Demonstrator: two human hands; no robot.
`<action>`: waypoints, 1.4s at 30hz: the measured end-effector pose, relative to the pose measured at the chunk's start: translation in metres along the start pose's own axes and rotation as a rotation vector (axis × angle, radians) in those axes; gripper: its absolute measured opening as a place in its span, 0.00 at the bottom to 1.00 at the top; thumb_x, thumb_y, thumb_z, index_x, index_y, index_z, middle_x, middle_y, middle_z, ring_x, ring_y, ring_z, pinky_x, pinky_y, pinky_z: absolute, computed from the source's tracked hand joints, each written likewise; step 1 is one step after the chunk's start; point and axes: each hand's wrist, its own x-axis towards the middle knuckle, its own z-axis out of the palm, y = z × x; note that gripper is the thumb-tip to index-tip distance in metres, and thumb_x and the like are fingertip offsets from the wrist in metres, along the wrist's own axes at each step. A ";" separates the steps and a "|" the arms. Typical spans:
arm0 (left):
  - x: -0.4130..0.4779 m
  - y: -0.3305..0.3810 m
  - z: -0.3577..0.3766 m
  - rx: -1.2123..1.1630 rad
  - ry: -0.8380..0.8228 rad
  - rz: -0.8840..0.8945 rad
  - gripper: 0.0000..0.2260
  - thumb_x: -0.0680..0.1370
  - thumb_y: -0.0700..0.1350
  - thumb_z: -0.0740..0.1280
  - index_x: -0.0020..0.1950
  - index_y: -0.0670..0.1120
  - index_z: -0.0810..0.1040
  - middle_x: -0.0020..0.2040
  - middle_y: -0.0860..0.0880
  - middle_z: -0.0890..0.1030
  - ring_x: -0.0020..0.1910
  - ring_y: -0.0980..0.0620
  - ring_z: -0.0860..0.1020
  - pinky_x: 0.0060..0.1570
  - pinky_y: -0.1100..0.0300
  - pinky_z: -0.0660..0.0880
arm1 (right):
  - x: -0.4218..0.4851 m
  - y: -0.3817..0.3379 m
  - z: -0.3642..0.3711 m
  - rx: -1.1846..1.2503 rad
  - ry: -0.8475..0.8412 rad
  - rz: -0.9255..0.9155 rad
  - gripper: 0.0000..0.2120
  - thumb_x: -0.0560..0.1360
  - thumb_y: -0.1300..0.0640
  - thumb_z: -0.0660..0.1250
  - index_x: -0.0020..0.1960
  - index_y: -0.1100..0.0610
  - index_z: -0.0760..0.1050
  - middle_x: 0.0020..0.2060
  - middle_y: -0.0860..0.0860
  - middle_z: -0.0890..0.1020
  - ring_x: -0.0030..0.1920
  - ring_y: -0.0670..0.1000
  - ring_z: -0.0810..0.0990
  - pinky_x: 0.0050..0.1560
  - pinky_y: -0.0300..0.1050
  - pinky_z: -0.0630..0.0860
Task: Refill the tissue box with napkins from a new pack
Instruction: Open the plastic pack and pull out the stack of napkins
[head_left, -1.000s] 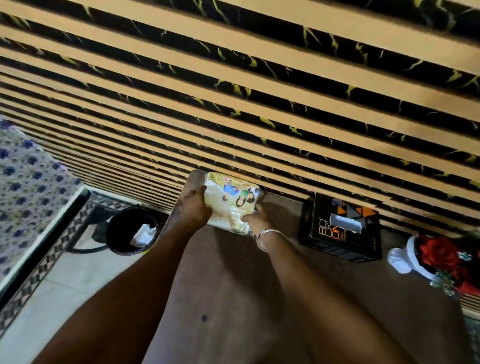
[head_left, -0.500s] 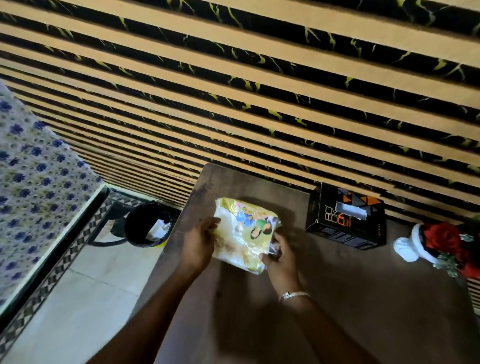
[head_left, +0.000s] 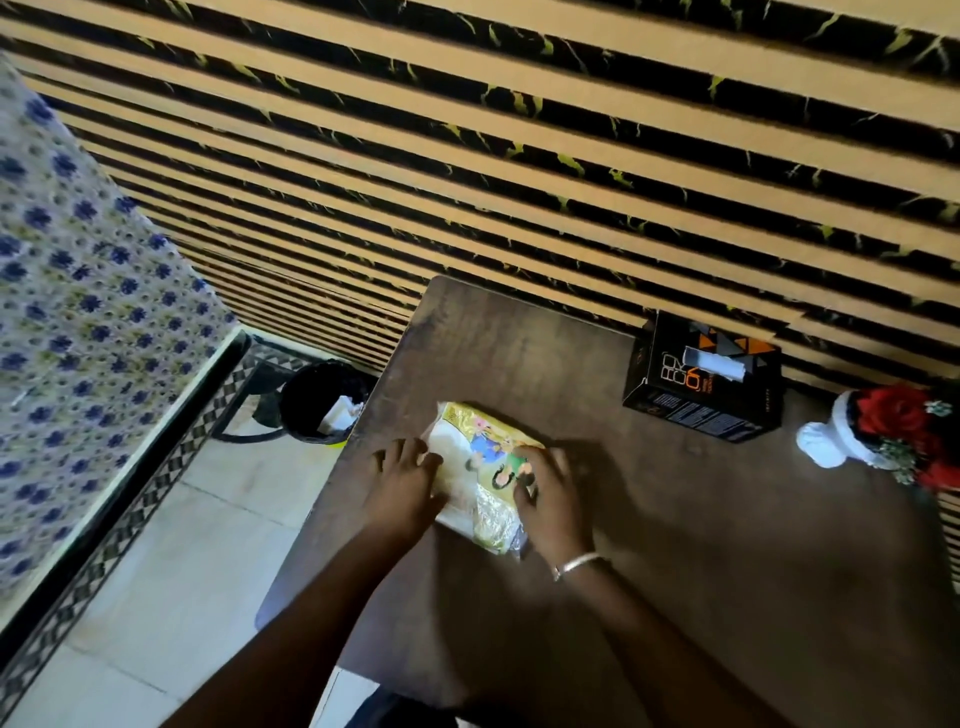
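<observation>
While both hands, left hand (head_left: 402, 480) and right hand (head_left: 550, 493), press curled fingers onto the sealed napkin pack (head_left: 485, 475) (flat on the worktop (head_left: 675, 545)), tear at one seam, gently.

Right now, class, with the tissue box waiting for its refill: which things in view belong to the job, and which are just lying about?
Belong to the job:
- napkin pack, lying on the table
- black tissue box, one tissue poking out
- left hand and right hand, both on the pack

Just lying about:
- red flowers in a white vase
- black bin on the floor
</observation>
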 end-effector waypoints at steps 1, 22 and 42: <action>0.001 0.004 -0.001 0.078 -0.013 0.005 0.17 0.65 0.50 0.75 0.51 0.47 0.83 0.53 0.44 0.79 0.55 0.40 0.75 0.55 0.45 0.71 | 0.009 -0.005 0.001 -0.037 -0.088 -0.088 0.21 0.72 0.64 0.64 0.63 0.50 0.75 0.58 0.51 0.74 0.56 0.53 0.76 0.61 0.48 0.73; -0.006 0.016 -0.015 -0.377 -0.160 0.079 0.20 0.68 0.33 0.62 0.50 0.51 0.87 0.53 0.51 0.86 0.52 0.52 0.81 0.47 0.69 0.67 | 0.053 -0.024 0.018 -0.354 -0.735 -0.006 0.30 0.80 0.63 0.53 0.78 0.47 0.52 0.72 0.62 0.59 0.73 0.63 0.60 0.74 0.52 0.60; -0.074 -0.031 0.003 -0.446 0.067 -0.017 0.17 0.68 0.49 0.71 0.56 0.59 0.79 0.53 0.55 0.80 0.55 0.48 0.76 0.53 0.46 0.73 | -0.026 -0.022 0.031 0.062 -0.598 -0.198 0.02 0.67 0.60 0.74 0.39 0.58 0.82 0.35 0.53 0.85 0.38 0.50 0.83 0.44 0.49 0.81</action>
